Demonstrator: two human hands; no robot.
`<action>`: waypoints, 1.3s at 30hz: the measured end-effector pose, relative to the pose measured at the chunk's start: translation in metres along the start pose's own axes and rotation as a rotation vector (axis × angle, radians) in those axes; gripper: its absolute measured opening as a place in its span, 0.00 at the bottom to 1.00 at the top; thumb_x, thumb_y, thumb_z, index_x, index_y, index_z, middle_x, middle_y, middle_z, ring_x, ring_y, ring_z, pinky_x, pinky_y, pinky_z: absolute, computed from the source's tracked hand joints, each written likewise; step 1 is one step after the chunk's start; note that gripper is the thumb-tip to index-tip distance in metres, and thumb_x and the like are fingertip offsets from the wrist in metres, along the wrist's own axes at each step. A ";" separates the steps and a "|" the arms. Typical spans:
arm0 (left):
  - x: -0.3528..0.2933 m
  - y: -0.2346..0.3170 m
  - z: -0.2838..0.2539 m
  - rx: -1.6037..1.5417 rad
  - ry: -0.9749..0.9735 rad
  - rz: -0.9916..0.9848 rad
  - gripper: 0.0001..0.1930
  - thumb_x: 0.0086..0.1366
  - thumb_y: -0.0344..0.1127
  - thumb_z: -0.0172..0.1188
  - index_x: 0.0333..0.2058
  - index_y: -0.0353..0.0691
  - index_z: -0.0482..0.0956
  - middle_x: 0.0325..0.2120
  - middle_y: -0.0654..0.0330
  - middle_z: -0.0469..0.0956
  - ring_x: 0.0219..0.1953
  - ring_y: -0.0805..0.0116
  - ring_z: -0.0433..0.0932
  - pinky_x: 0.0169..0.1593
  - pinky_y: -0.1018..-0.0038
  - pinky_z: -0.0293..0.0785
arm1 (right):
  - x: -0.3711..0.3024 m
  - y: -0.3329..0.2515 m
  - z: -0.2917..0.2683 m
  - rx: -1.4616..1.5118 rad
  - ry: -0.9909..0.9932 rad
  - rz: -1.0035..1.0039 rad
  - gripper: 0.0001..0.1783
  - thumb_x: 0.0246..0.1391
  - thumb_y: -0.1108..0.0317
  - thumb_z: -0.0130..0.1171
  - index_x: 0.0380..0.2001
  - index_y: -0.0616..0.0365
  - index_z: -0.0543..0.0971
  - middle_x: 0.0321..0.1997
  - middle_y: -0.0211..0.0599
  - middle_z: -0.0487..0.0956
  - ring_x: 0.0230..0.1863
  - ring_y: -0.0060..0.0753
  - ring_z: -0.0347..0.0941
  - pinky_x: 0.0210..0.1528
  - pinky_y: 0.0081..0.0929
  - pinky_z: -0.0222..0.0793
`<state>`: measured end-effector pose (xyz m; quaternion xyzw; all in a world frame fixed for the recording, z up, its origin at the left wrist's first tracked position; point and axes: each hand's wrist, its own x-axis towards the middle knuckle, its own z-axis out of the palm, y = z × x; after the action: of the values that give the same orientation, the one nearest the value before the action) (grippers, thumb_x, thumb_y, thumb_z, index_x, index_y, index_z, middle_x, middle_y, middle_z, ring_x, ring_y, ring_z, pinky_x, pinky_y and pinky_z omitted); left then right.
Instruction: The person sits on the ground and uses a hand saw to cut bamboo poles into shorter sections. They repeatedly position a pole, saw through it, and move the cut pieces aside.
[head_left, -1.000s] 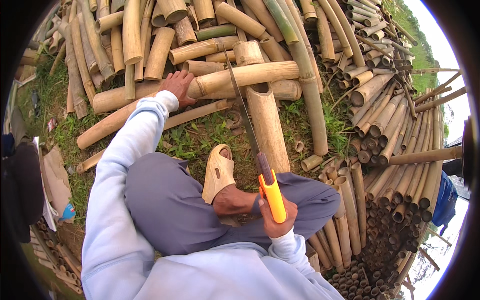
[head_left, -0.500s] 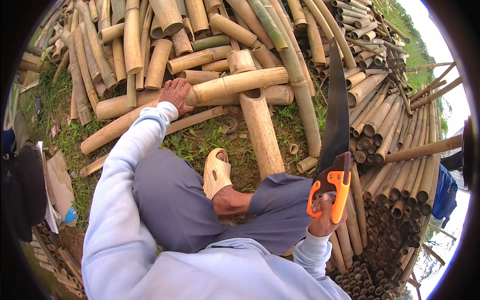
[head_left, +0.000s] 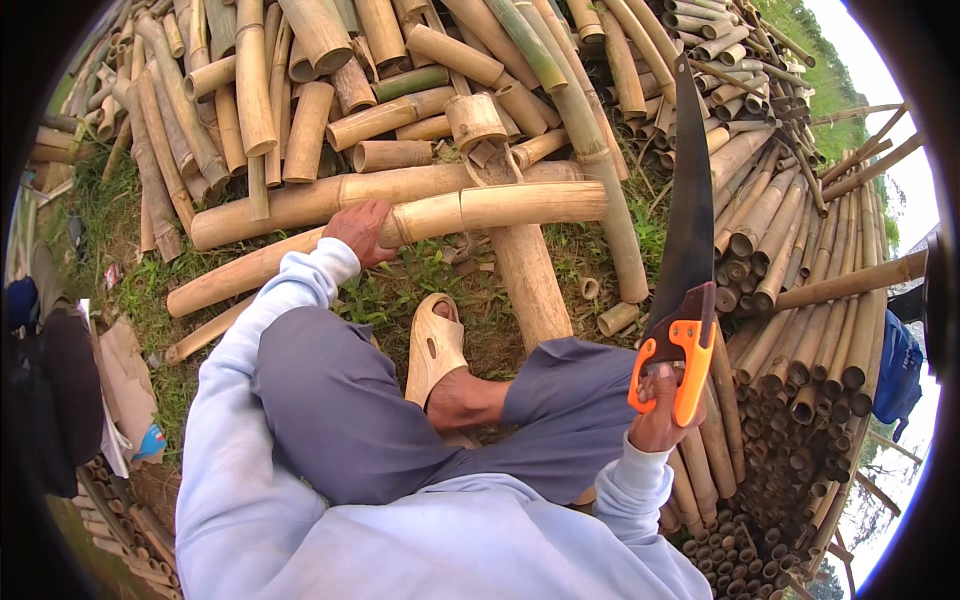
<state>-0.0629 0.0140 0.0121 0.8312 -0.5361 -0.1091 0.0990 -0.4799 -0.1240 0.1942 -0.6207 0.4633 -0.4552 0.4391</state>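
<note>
My left hand [head_left: 360, 232] is closed over a long tan bamboo pole [head_left: 425, 217], palm down. That pole slants from the lower left up to the right, where its cut end juts out; a thin dark line rings it a little right of my hand. Beneath its right part is a thick bamboo post [head_left: 530, 285], open at its notched upper part. My right hand [head_left: 660, 410] grips the orange handle of a handsaw [head_left: 683, 220]. The saw's dark curved blade points away from me, to the right of the pole and apart from it.
A large heap of cut bamboo pieces [head_left: 300, 130] covers the far ground. Another thick bamboo length [head_left: 290, 208] lies behind the pole. Stacked bamboo [head_left: 800, 330] rises at the right, beside a blue bag [head_left: 897, 375]. My sandalled foot [head_left: 436, 350] rests on the grass.
The bamboo pole has shifted right and nearer to me, exposing more of the post's notch. My left hand still holds it. The saw has moved slightly right in the picture.
</note>
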 end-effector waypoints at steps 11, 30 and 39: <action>0.000 -0.001 -0.005 -0.051 0.058 0.023 0.32 0.50 0.50 0.75 0.47 0.38 0.72 0.44 0.49 0.80 0.50 0.48 0.79 0.55 0.59 0.77 | -0.014 -0.012 -0.008 -0.067 -0.049 -0.093 0.02 0.62 0.77 0.57 0.35 0.65 0.77 0.20 0.30 0.72 0.20 0.19 0.66 0.26 0.20 0.62; 0.026 -0.023 -0.001 -0.053 0.113 -0.030 0.36 0.52 0.52 0.72 0.56 0.42 0.71 0.46 0.47 0.79 0.49 0.41 0.80 0.54 0.52 0.76 | -0.054 0.000 0.017 -0.159 -0.561 0.089 0.17 0.56 0.79 0.64 0.49 0.69 0.82 0.35 0.39 0.85 0.34 0.23 0.81 0.41 0.21 0.73; 0.027 -0.018 -0.012 0.004 -0.025 -0.068 0.34 0.48 0.50 0.72 0.51 0.46 0.69 0.38 0.47 0.83 0.41 0.42 0.83 0.46 0.52 0.78 | -0.051 0.018 0.051 -0.137 -0.605 0.086 0.17 0.56 0.79 0.63 0.50 0.69 0.82 0.34 0.40 0.85 0.34 0.27 0.81 0.41 0.24 0.74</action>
<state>-0.0330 -0.0026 0.0166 0.8478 -0.5089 -0.1215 0.0867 -0.4419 -0.0718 0.1582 -0.7359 0.3671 -0.1984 0.5332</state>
